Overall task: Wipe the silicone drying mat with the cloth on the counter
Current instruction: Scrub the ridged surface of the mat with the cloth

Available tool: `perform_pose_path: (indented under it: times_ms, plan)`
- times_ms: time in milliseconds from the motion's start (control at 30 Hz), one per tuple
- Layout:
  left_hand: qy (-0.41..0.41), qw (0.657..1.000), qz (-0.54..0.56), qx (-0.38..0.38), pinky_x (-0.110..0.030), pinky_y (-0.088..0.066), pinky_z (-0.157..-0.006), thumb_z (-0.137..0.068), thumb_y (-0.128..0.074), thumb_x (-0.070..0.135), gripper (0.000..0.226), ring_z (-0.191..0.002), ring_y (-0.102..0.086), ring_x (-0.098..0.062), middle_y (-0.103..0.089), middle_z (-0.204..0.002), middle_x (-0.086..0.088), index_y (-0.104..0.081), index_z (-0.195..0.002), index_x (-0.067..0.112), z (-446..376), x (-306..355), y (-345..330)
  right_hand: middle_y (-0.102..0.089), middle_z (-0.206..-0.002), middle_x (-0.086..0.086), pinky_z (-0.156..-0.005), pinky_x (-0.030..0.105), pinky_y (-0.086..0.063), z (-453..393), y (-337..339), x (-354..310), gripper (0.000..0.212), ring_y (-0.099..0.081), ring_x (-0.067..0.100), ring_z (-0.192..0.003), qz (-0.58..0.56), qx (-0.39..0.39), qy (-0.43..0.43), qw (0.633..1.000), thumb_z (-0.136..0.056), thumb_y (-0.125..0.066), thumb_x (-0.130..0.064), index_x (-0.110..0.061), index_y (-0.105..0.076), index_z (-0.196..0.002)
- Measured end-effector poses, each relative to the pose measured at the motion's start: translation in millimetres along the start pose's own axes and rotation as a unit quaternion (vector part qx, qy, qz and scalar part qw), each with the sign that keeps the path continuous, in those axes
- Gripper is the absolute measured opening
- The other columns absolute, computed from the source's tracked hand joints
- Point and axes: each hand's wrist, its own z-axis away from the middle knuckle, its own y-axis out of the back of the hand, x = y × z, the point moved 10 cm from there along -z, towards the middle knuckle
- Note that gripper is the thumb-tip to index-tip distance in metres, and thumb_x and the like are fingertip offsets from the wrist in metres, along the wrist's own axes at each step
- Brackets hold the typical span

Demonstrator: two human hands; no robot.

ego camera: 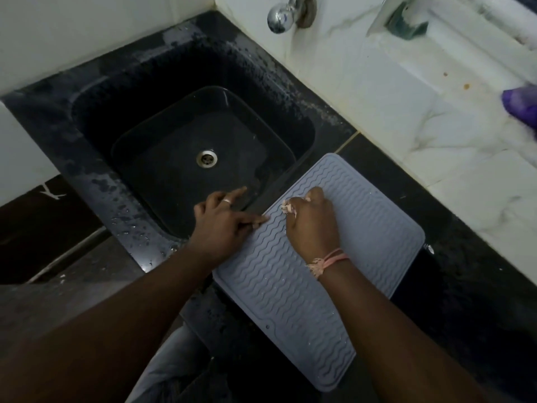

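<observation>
Dim, soft-focus, edges blurred and warped.

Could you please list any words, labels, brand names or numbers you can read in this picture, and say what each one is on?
None can be read.
The mat, sink, tap and counter show no print.
The white mark on the dark surface at the left looks like scratches, not a letter.
The purple object at the right edge is too blurred to tell.
</observation>
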Motion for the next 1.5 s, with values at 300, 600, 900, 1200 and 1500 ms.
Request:
perform_pose_path:
  times_ms: [300, 600, 900, 1200, 1500]
  plan:
    - [0.022, 1.000, 0.002, -0.010, -0.050, -0.022, -0.109, -0.095, -0.057, 0.057, 0.024, -0.146, -0.020, -0.034, -0.018, -0.170, 0.003, -0.061, -0.115, 0.072, -2.8, 0.3, 0.2, -0.052, -0.109, 0.008, -0.074, 0.033, -0.051, 75.1, -31.5, -67.2, 0.022, -0.058, 0.024, -0.087, -0.071, -0.075, 0.072, 0.992, -0.095, -0.057, -0.016, -0.019, -0.078, -0.102]
    - [0.050, 0.997, 0.007, 0.063, -0.052, -0.035, -0.098, -0.090, -0.067, 0.042, 0.033, -0.134, -0.031, -0.030, -0.044, -0.156, 0.007, -0.066, -0.117, 0.060, 47.2, -21.1, 19.8, -0.073, -0.115, 0.006, -0.085, 0.020, -0.054, 10.4, 7.0, 39.3, 0.022, -0.071, 0.011, -0.094, -0.214, -0.031, -0.113, 0.970, -0.099, -0.062, -0.018, -0.016, -0.075, -0.117]
    - [0.058, 0.989, -0.133, -0.003, -0.055, -0.039, -0.097, -0.088, -0.063, 0.060, 0.039, -0.138, -0.030, -0.038, -0.034, -0.165, -0.003, -0.055, -0.125, 0.068, 77.4, -31.2, 8.8, -0.055, -0.112, 0.012, -0.072, 0.038, -0.059, 29.1, -13.6, -18.3, 0.021, -0.062, 0.022, -0.076, -0.039, -0.024, -0.022, 0.999, -0.100, -0.057, -0.024, -0.010, -0.073, -0.101]
    - [0.040, 0.990, -0.120, -0.061, -0.052, -0.030, -0.106, -0.097, -0.051, 0.059, 0.042, -0.146, -0.019, -0.036, -0.014, -0.171, 0.002, -0.041, -0.136, 0.072, 80.4, -33.9, 8.7, -0.071, -0.096, 0.004, -0.068, 0.027, -0.057, 111.9, -46.5, -86.9, 0.028, -0.071, 0.017, -0.083, -0.233, -0.212, 0.018, 0.949, -0.097, -0.052, -0.027, -0.020, -0.079, -0.105]
    - [0.005, 0.991, -0.123, -0.043, -0.046, -0.036, -0.104, -0.091, -0.064, 0.055, 0.041, -0.139, -0.031, -0.030, -0.036, -0.162, 0.007, -0.058, -0.131, 0.060, 110.5, -27.2, 28.6, -0.070, -0.114, 0.003, -0.079, 0.013, -0.048, 39.5, -13.3, -8.0, 0.022, -0.067, 0.014, -0.096, -0.205, -0.041, -0.088, 0.974, -0.099, -0.060, -0.015, -0.014, -0.074, -0.115]
